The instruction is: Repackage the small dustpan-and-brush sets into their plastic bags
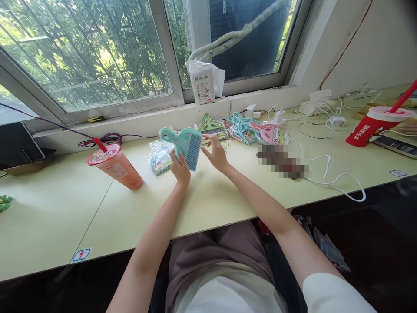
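Observation:
My left hand (pixel 180 170) is closed on a mint-green mini dustpan (pixel 177 138), held up above the table with its looped handle to the upper left. A small brush (pixel 193 151) with grey-blue bristles sits against the dustpan, bristles toward the right. My right hand (pixel 216 155) is just right of the bristles, thumb and fingers apart; whether a fingertip touches the set cannot be made out. Behind my left hand lies a clear-wrapped packet (pixel 159 161). Farther back are wrapped dustpan sets: a green one (pixel 210 126), blue ones (pixel 241 124) and a pink one (pixel 269 131).
An orange drink cup (pixel 122 169) with a red straw stands at left, near a dark tablet (pixel 19 145). To the right are a blurred-out object (pixel 282 161), a white cable (pixel 345 187), chargers, a red cup (pixel 368 126) and a phone (pixel 397 145). A white box (pixel 204 87) stands on the sill.

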Tool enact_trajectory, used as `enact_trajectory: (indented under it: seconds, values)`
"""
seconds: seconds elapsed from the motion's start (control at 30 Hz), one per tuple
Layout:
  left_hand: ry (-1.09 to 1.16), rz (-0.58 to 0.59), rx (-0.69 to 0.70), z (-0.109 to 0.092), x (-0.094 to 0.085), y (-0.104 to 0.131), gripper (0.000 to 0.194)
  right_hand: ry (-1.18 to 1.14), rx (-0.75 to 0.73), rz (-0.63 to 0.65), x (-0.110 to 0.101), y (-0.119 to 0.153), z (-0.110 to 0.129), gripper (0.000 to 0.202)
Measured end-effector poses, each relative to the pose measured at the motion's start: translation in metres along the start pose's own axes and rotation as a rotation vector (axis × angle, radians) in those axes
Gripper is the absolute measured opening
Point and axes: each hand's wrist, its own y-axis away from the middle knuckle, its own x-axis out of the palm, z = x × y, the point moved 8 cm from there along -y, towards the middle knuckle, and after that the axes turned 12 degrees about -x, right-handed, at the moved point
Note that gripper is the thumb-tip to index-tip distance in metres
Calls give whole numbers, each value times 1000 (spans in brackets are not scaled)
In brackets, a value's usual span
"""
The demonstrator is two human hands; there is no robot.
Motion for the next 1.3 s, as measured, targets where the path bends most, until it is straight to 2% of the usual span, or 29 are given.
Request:
enact_trajectory:
  seconds: [0.07,0.13,0.23,0.33,0.5,0.57,0.67,0.73,0.8,0.87,0.97,1.03,1.13,1.3]
  values:
    - [-39,68,96,-13,9,17,43,-12,-47,10,11,0,23,38]
    - [-66,135,177,-22,16,27,42,4,-30,-19,14,2,32,33]
    - [-110,193,256,-25,19,30,43,0,17,-55,11,2,28,19]
    - [-114,246,271,-21,18,25,44,-88,39,-52,6,-2,18,9]
    - [-15,330,212,-15,20,19,47,-358,62,27,0,-11,9,16]
    - [31,274,176,-12,15,12,45,-462,107,70,-2,-11,6,23]
    - [62,75,98,-4,-4,-10,41,-639,193,130,1,-10,2,32]
    - [34,-43,60,1,-19,-26,39,-672,225,133,-1,-11,-2,37]
    - [-22,-125,24,5,-31,-38,36,-533,233,119,-9,-13,-7,41]
    - [-90,-171,-33,10,-39,-47,35,-222,219,148,-22,-17,-12,42]
    - [-163,-186,-154,19,-46,-54,29,296,210,291,-37,-19,-16,37]
    - [-210,-159,-241,27,-45,-56,27,501,266,421,-39,-16,-24,36]
    - [-337,-85,-335,40,-41,-59,26,630,389,570,-36,-4,-43,39]
    - [-509,-20,-363,55,-39,-65,21,725,533,623,-32,13,-69,43]
